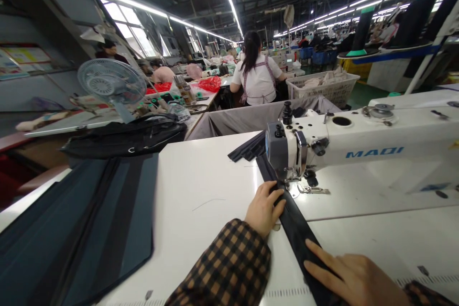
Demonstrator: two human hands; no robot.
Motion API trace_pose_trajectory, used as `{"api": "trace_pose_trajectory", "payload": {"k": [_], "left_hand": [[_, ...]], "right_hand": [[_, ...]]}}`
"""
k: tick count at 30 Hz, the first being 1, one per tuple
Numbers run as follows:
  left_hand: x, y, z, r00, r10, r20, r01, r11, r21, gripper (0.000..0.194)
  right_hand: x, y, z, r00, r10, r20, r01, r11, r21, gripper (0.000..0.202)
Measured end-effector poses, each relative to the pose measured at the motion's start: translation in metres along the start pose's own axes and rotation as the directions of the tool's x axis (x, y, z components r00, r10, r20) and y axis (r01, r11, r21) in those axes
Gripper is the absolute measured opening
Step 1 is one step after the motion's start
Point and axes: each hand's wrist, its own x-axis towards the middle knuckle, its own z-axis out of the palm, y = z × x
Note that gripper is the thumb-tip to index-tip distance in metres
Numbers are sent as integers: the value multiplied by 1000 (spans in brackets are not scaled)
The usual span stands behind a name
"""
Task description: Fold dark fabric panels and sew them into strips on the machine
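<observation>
My left hand (pixel 265 205) lies on a long black strip (pixel 299 229) just beside the presser foot (pixel 289 182) of the white sewing machine (pixel 376 148), its fingertips on the fabric; whether it pinches the strip, I cannot tell. My right hand (pixel 351 275) is open, 2 fingers spread and laid on the near part of the same strip. My 2 hands are apart from each other. The strip runs at a slant over the white table (pixel 201 181), from the near edge of my view up to the left side of the machine head. Beyond my left hand, some short black pieces (pixel 247 148) lie overlapped at the far edge. To the left are dark panels (pixel 114 215), with a black bag (pixel 132 136) beyond them and a fan (pixel 111 83) farther off. Ahead, 1 person in a white top (pixel 256 76) sits with their back to me, left of a pale basket (pixel 322 88) holding cloth.
</observation>
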Motion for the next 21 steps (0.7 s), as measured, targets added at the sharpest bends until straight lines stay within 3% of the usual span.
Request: {"api": "trace_pose_trajectory", "payload": {"k": [4, 10, 15, 21], "left_hand": [[-6, 6, 4, 999, -48, 18, 49, 998, -37, 31], [17, -2, 2, 998, -21, 58, 31, 982, -189, 28], [27, -10, 1, 995, 38, 93, -15, 972, -233, 19], [21, -8, -1, 991, 67, 113, -34, 961, -273, 20]], "right_hand": [[-6, 17, 1, 992, -56, 109, 59, 998, -23, 40], [-17, 43, 4, 966, -13, 259, 11, 1000, 8, 46], [-8, 14, 13, 986, 24, 164, 2, 988, -153, 50], [3, -20, 25, 998, 63, 3, -58, 937, -345, 48]]}}
